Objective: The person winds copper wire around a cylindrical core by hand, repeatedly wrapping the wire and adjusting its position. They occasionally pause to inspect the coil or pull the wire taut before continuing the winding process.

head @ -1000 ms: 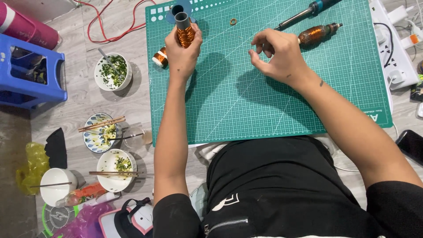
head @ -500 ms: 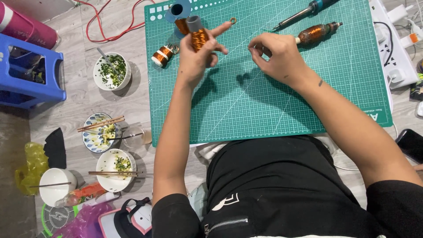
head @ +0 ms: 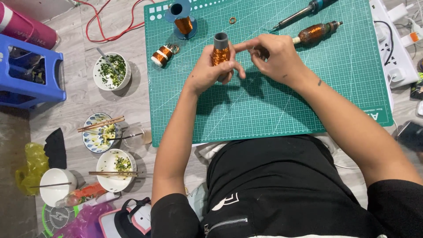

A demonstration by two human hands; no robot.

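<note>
Holding the copper wire coil (head: 220,55) upright above the green cutting mat (head: 273,105), the left hand (head: 210,70) wraps its fingers round the wound part, with the grey core end standing clear above the fist. To do this well, I judge the coil should be kept steady and not squeezed so hard that turns slip, while the other hand works only at the fine wire end. The right hand (head: 273,57) is closed to a pinch, its forefinger stretched out to touch the coil's top edge; whether it grips a strand of wire I cannot tell, as any strand is too thin to see. Further up the mat stands a blue spool (head: 183,20) of copper wire, and a small spool (head: 161,55) lies just off the mat's left edge. A soldering iron (head: 299,15) lies near the mat's top right.
</note>
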